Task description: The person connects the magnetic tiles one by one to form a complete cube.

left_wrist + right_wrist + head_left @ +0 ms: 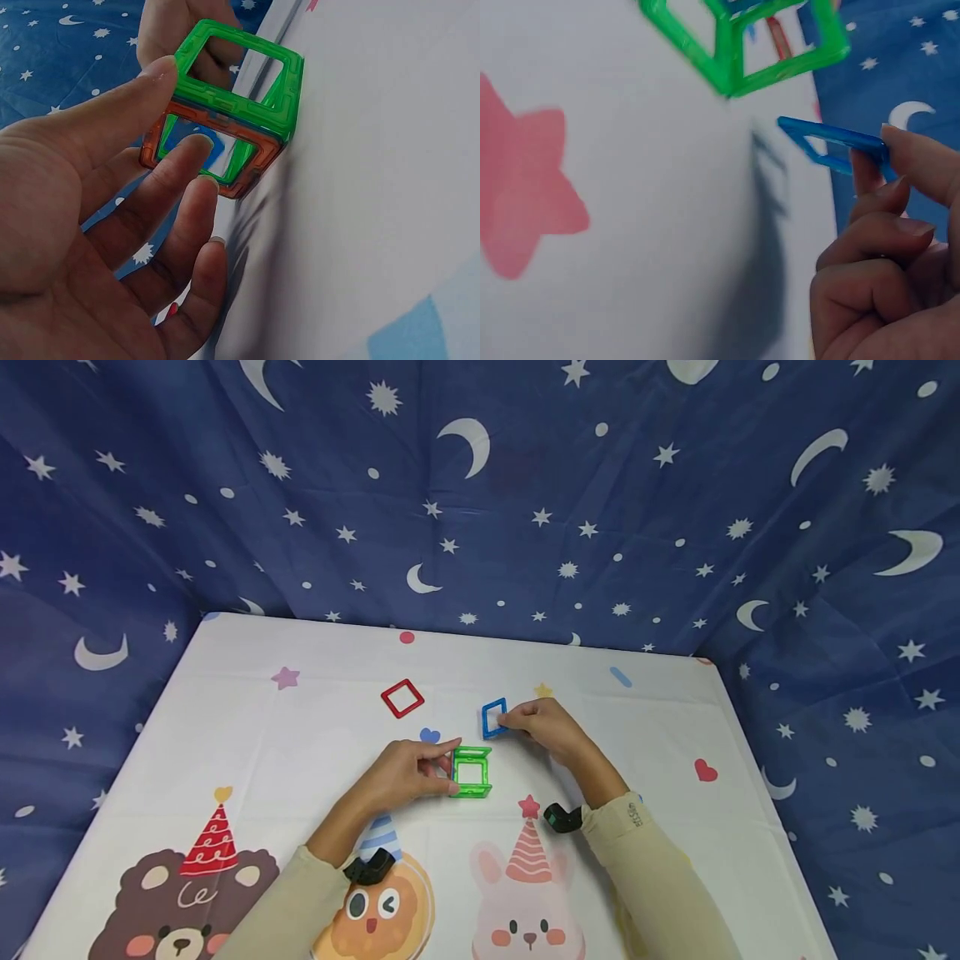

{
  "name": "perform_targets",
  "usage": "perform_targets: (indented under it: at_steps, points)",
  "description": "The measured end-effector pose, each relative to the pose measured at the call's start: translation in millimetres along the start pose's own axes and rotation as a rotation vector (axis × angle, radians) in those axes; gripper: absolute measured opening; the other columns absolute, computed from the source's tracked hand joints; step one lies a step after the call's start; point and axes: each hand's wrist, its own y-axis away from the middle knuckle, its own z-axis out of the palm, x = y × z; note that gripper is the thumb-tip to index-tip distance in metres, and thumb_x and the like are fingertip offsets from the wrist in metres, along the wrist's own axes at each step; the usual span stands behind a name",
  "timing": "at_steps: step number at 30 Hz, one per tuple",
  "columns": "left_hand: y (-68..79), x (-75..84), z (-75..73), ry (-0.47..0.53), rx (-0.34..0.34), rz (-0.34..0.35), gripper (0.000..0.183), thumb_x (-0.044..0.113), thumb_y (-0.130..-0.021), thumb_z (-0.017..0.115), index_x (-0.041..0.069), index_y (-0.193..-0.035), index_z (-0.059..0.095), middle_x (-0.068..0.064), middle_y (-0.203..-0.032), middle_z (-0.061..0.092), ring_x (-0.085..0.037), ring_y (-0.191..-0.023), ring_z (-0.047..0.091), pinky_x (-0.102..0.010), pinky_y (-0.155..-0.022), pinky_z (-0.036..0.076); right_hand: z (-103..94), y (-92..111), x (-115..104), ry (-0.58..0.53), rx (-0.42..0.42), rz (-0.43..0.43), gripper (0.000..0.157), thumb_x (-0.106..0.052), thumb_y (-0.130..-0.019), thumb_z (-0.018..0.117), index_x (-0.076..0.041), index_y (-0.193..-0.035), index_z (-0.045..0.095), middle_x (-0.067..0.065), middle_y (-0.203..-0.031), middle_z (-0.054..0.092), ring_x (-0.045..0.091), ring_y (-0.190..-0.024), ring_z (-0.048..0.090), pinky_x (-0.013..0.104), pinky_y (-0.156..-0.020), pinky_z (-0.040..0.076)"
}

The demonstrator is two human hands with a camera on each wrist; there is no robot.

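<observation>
My left hand (pixel 405 772) grips a small box shape made of square magnetic tiles (pixel 484 770), mostly green. In the left wrist view the thumb lies at the edge of a green tile (pixel 289 112), and fingertips touch an orange tile (pixel 262 161) on the side. Between finger and thumb, my right hand (pixel 551 727) pinches a blue square magnetic tile (pixel 485 720) by one edge. That tile is tilted, held behind and to the right of the box shape. A gap shows between the two in the right wrist view.
A red square magnetic tile (pixel 384 696) lies flat at the back left of the box shape. The white tablecloth (pixel 337 710) has printed animals and shapes. A blue starry curtain (pixel 510 568) stands along the table's back and sides.
</observation>
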Motion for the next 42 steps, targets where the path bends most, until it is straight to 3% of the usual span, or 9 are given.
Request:
perform_targets:
  at_steps: [5,11,16,29,42]
  points:
    - [-0.4,-0.3,0.8,-0.004,0.001,-0.008,0.073,0.033,-0.077,0.09,0.019,-0.143,0.061,0.003,-0.096,0.072,-0.014,-0.072,0.058,-0.023,-0.061,0.046,-6.8,21.1,6.4,-0.069,-0.06,0.033,0.03,-0.031,-0.092,0.076,-0.001,-0.091,0.075,-0.004,-0.057,0.038,0.015,-0.052,0.031,0.029,-0.05,0.025]
    - [-0.6,-1.0,0.7,-0.006,0.002,0.004,0.074,0.033,-0.077,0.09,0.019,-0.143,0.061,0.004,-0.095,0.072,-0.012,-0.071,0.058,-0.022,-0.061,0.046,-7.9,38.0,21.2,-0.1,-0.096,0.063,0.031,-0.029,-0.093,0.075,0.002,-0.09,0.071,-0.002,-0.059,0.04,0.015,-0.052,0.033,0.027,-0.047,0.024]
    - [-1.0,-1.3,1.1,0.008,0.003,0.024,0.074,0.032,-0.077,0.09,0.015,-0.142,0.061,0.002,-0.095,0.073,-0.013,-0.069,0.056,-0.023,-0.06,0.045,-6.1,48.6,30.7,-0.143,-0.099,0.073,0.025,-0.027,-0.092,0.077,-0.002,-0.089,0.073,-0.002,-0.06,0.043,0.015,-0.052,0.033,0.025,-0.046,0.024]
    - [-1.2,-2.6,1.8,-0.002,0.004,0.014,0.073,0.032,-0.077,0.09,0.017,-0.143,0.061,0.003,-0.096,0.071,-0.011,-0.071,0.056,-0.022,-0.062,0.047,14.9,56.0,43.5,-0.218,-0.185,0.001,0.028,-0.023,-0.092,0.076,0.004,-0.089,0.069,-0.004,-0.056,0.038,0.011,-0.047,0.03,0.025,-0.045,0.024]
    - [-1.3,-2.0,0.4,-0.014,-0.004,-0.002,0.073,0.032,-0.078,0.09,0.022,-0.144,0.06,0.001,-0.097,0.071,-0.013,-0.073,0.058,-0.022,-0.063,0.048,25.7,58.3,35.6,-0.188,-0.165,-0.012,0.028,-0.025,-0.091,0.077,0.002,-0.088,0.072,-0.005,-0.054,0.039,0.01,-0.046,0.03,0.024,-0.046,0.026]
